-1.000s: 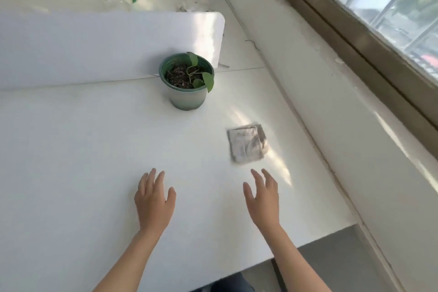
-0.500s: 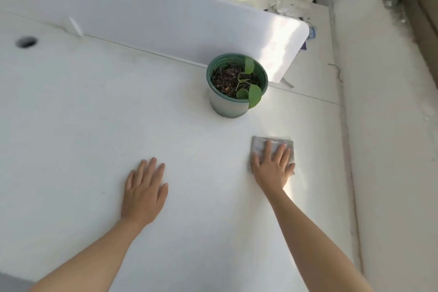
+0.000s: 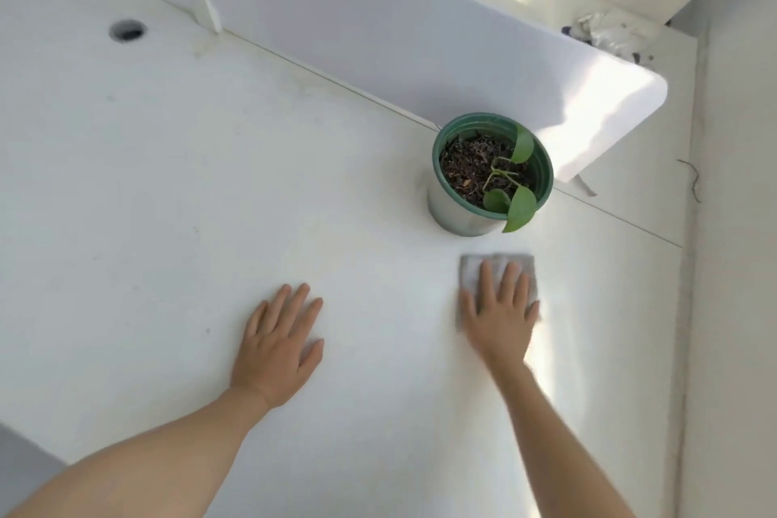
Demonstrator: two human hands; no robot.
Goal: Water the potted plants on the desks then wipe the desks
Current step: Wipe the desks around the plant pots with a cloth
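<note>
Right hand (image 3: 500, 307) flat, fingers (image 3: 487, 280) spread and pressed down on a grey cloth (image 3: 473, 267) – nothing gripped, cloth edge showing just past the fingertips. Left hand (image 3: 279, 343) flat on the bare desk (image 3: 168, 181), fingers loosely apart, holding nothing. Just beyond the right fingertips, apart from the cloth – a green pot (image 3: 492, 172) of soil with a small leafy plant (image 3: 515, 181). Behind it, a white divider (image 3: 378, 34).
</note>
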